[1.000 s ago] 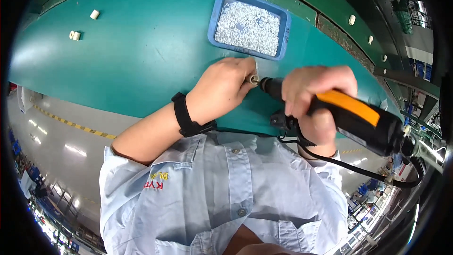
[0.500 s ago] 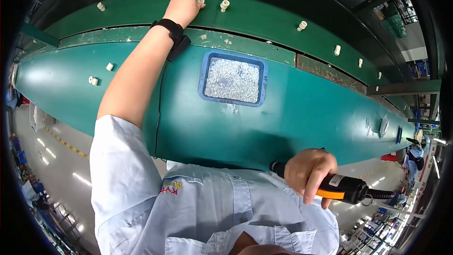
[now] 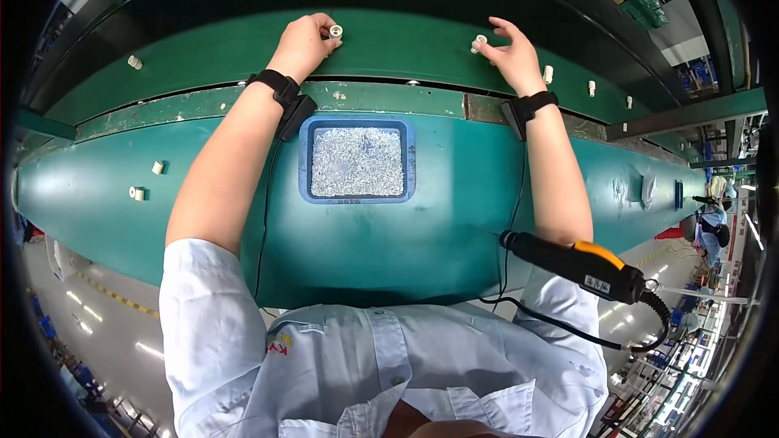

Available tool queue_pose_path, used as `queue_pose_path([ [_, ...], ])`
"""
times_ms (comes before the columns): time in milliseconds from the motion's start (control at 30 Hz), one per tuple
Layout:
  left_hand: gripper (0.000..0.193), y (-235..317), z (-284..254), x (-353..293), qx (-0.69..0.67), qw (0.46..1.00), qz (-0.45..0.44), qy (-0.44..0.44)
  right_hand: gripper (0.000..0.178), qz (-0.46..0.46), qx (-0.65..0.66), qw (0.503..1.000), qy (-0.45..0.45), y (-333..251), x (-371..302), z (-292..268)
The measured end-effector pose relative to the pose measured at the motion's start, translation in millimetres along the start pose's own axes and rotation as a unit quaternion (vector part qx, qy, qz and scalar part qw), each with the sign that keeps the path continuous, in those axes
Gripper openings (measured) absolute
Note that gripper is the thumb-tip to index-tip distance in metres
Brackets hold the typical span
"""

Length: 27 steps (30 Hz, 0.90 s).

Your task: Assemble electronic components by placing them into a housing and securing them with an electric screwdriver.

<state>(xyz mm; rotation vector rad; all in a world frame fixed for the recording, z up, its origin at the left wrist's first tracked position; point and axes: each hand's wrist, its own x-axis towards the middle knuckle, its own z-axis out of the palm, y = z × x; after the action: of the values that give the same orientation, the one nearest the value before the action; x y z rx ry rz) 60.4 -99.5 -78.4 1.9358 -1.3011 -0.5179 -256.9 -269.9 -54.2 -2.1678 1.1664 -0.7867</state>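
On the far green belt, my left hand (image 3: 307, 44) is closed around a small white plastic fitting (image 3: 336, 32), whose round open end faces up. Farther right along the belt, my right hand (image 3: 513, 55) has its fingers apart, with the thumb against another white fitting (image 3: 479, 43). A black and orange electric screwdriver (image 3: 574, 266) hangs from a coiled cord, in front of my right forearm and out of either hand. Between my arms, a blue tray (image 3: 305, 164) holds a mass of small silvery metal pieces.
More white fittings are spread along the belt, one (image 3: 135, 62) at the left, another (image 3: 548, 75) at the right. Two fittings (image 3: 138, 193) lie on the near green worktop (image 3: 365, 251) at left. Thin black cables run from both wrist straps. A metal post (image 3: 690, 113) stands at right.
My right hand has let go of the screwdriver and reached out to a fitting on the belt. My left hand has its fitting turned more into sight. The view has shifted.
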Motion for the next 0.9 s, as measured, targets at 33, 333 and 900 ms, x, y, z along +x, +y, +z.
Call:
queue_pose_path([
  [33, 0.024, -2, 2, 0, 0.014, 0.999, 0.022, 0.019, 0.044, -0.015, -0.051, 0.999, -0.010, 3, 5, 8],
  [333, 0.016, 6, 6, 9, 0.059, 0.995, 0.070, 0.027, 0.023, 0.000, -0.084, 0.995, -0.055, 18, 18, 16],
  [900, 0.013, -13, -90, -240, 0.007, 0.992, -0.083, 0.092, 0.020, -0.086, -0.103, 0.991, -0.006, -38, -22, 8],
])
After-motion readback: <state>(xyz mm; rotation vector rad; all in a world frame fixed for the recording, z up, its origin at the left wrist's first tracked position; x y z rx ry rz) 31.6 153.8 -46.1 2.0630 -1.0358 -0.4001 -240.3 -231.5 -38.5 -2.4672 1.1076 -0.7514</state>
